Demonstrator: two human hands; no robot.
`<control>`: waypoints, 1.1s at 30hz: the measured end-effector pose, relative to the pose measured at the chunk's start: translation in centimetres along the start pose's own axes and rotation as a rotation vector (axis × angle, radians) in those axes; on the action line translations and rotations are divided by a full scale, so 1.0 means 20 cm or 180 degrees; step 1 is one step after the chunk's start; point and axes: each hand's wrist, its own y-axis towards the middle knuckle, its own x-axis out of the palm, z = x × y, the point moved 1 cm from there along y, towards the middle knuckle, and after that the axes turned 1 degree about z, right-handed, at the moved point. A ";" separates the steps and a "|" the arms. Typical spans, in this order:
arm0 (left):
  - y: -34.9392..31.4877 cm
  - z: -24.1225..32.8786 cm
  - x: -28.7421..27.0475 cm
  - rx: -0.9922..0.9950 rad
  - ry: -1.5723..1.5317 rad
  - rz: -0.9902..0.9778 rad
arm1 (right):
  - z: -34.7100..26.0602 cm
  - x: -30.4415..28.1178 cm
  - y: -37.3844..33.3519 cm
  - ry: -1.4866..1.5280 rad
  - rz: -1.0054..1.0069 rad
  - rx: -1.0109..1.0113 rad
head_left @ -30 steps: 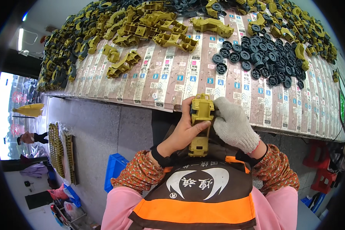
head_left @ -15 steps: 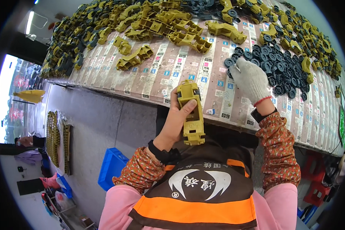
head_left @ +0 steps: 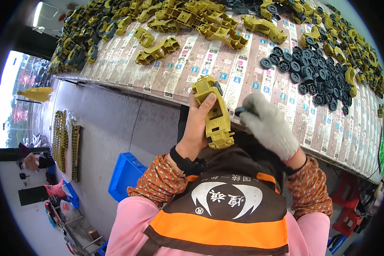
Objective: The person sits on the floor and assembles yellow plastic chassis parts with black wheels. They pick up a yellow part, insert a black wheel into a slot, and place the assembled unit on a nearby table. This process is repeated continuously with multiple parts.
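Note:
My bare left hand (head_left: pixel 197 123) is wrapped round a yellow-olive plastic toy car body (head_left: pixel 219 124), held lengthwise just in front of the table's near edge. A dark wheel (head_left: pixel 218 88) shows at the far end of that body. My right hand (head_left: pixel 269 124), in a white knitted glove, is closed on a small dark toy wheel (head_left: pixel 240 111), pinched between thumb and fingers to the right of the car body. Beyond it on the table lies a pile of loose dark wheels (head_left: pixel 318 77).
The table (head_left: pixel 175 87) is covered in printed sheeting. Heaps of yellow car bodies (head_left: pixel 219 33) lie along its far side, with more bodies and wheels at the left (head_left: pixel 79 42). A blue bin (head_left: pixel 124 176) stands on the floor at left, red stools (head_left: pixel 346 205) at right.
My right hand has come back from the wheel pile toward the car body, bringing a wheel. The view has shifted slightly; my left hand still holds the body, now tilted a little.

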 end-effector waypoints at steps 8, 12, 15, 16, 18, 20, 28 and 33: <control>0.01 -0.01 0.05 0.0625 0.0218 0.0130 | -0.06 0.11 -0.22 0.0282 0.0268 -0.0396; 0.00 0.00 0.07 0.0782 0.0324 0.0059 | -0.04 0.14 -0.25 0.0236 0.0340 -0.0695; -0.01 -0.01 0.06 0.1013 0.0450 0.0018 | -0.06 0.14 -0.28 0.0147 0.0416 -0.0811; -0.01 -0.01 0.06 0.1116 0.0488 -0.0004 | -0.05 0.15 -0.29 0.0142 0.0459 -0.0809; -0.03 -0.01 0.09 0.1288 0.0614 0.0055 | -0.06 0.17 -0.31 0.0100 0.0453 -0.0743; -0.04 -0.01 0.12 0.1450 0.0746 0.0104 | -0.06 0.17 -0.32 0.0013 0.0369 -0.0627; -0.10 -0.06 0.17 0.2250 0.1331 0.0006 | -0.11 0.13 -0.33 0.0136 0.0541 -0.0553; -0.02 -0.09 0.25 0.1735 0.1020 0.0272 | -0.18 0.02 -0.26 -0.0103 -0.0132 0.0221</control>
